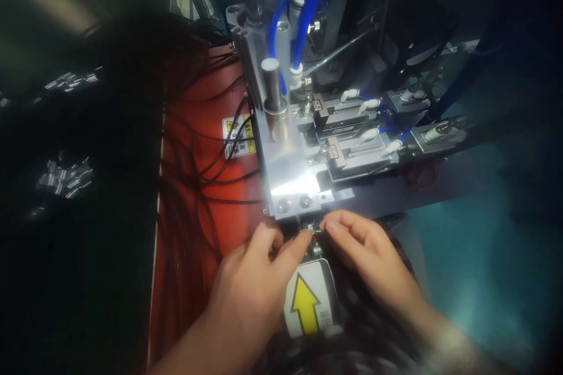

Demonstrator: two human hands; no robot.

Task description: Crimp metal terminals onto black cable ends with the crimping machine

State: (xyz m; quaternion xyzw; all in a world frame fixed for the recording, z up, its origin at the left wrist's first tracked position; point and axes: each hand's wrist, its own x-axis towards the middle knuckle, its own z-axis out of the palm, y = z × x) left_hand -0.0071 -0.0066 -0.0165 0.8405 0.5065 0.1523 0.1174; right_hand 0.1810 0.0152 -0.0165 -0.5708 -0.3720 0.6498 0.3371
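My right hand (365, 246) is closed in a pinch, its thumb and forefinger on the end of a thin green-yellow wire (318, 231). From the left, my left hand (250, 269) reaches to the same spot, fingers curled and thumb tip against a small whitish part (310, 227). What sits under that thumb is too small and partly covered to name. Both hands work just below the front edge of a metal machine plate (290, 179). Beneath the fingertips is a white label with a yellow arrow (304, 304) pointing toward the machine.
A metal cylinder post (272, 94) rises from the plate, with blue air hoses (303, 23) behind it. Pneumatic slides (352, 152) with white fittings lie to the right. Black cables (206, 176) cross the red base (193, 111). Small shiny metal pieces (65, 177) lie in piles at left.
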